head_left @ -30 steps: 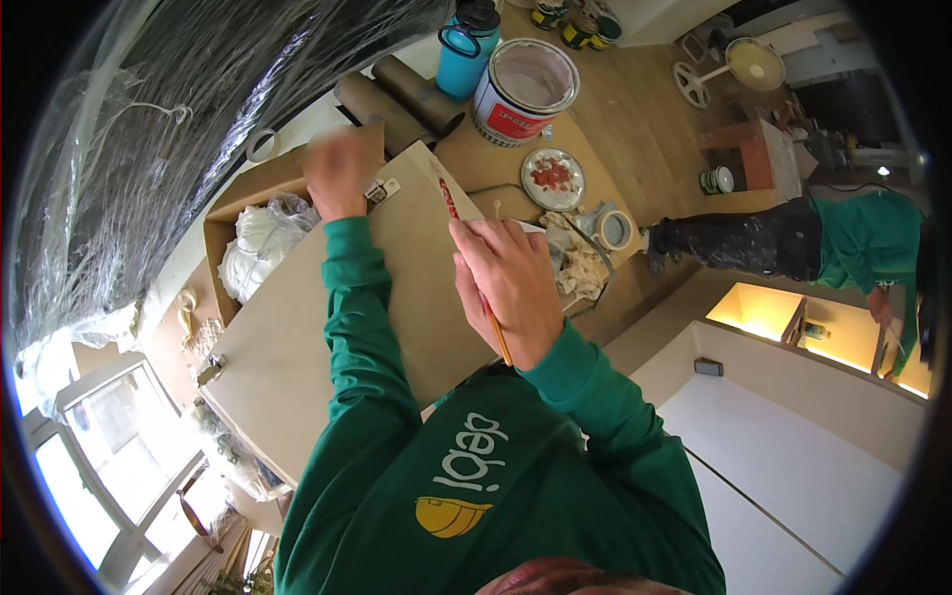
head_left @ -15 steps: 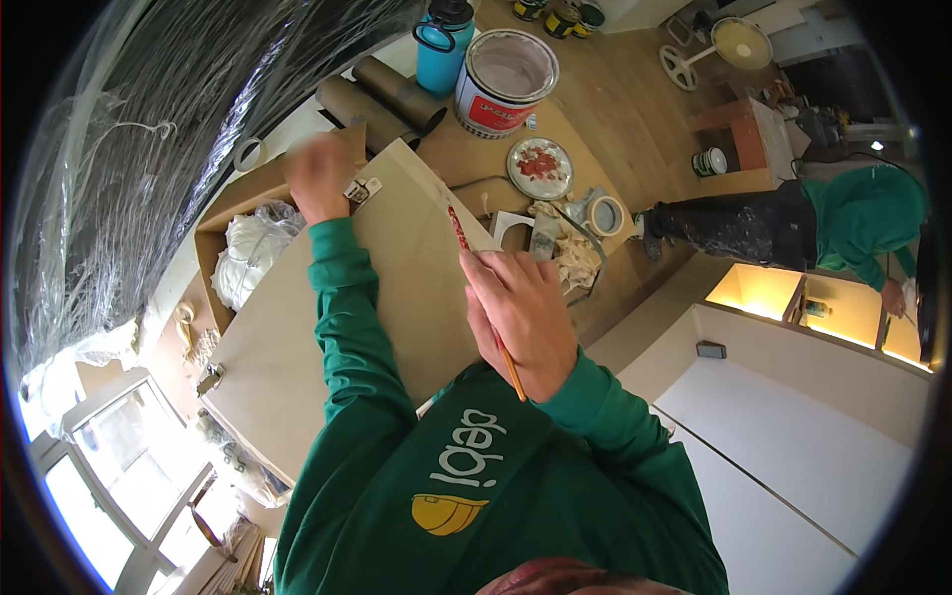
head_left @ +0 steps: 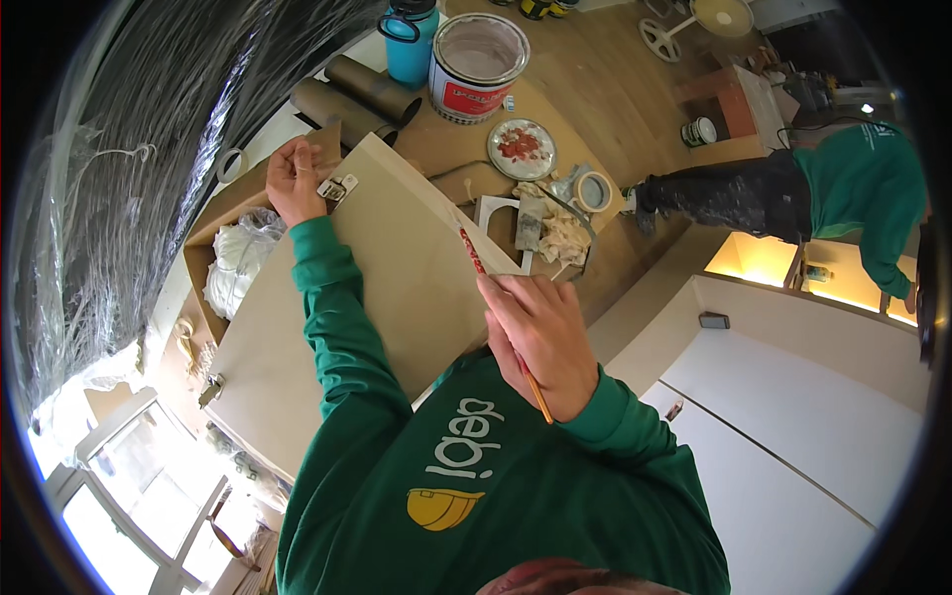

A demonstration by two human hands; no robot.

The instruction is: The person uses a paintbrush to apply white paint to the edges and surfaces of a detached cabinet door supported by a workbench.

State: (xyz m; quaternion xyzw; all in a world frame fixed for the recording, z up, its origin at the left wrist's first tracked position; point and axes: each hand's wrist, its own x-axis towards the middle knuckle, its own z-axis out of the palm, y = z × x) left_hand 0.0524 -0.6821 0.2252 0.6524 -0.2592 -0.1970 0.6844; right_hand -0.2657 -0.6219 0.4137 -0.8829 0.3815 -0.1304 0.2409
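The left hand [head_left: 294, 180] grips the top edge of the door [head_left: 397, 288], just beside its upper hinge [head_left: 337, 187]. The right hand [head_left: 540, 342] is closed around a brush [head_left: 496, 297] whose tip lies on the door's right edge. Over the last 1 second both grips are unchanged; the brush has stayed on that same edge, so this looks like steady edge work rather than a reload. The door stands tilted over the floor. The paint can [head_left: 479, 55] and a lid [head_left: 522, 149] lie beyond it, well apart from the brush.
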